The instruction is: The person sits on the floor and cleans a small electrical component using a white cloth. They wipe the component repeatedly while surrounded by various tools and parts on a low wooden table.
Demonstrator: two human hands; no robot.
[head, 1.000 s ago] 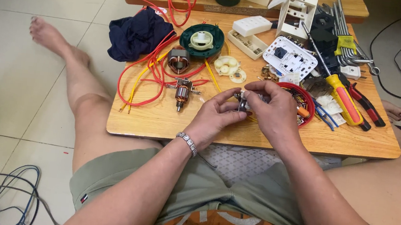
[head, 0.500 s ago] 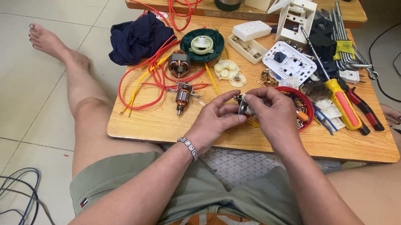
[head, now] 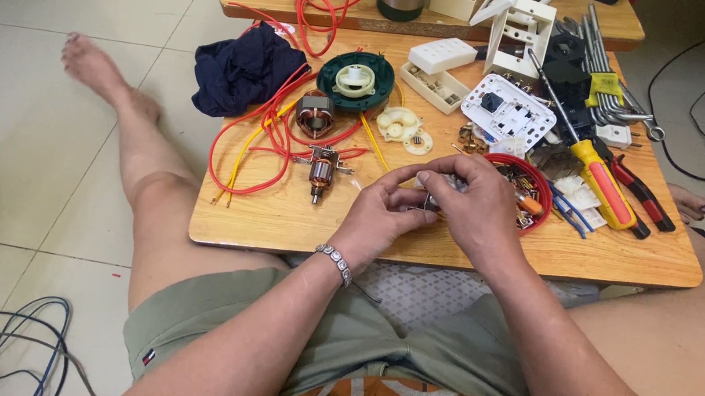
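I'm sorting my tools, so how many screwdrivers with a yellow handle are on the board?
1: the yellow-handled screwdriver lies at the board's right side, beside the red bowl. Others may hide in the clutter.

My hands (head: 436, 203) hide most of the small metal part (head: 430, 200); I can't tell its shape.

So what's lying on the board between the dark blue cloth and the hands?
In the head view, between the dark blue cloth and the hands lie red and yellow wires and a motor armature.
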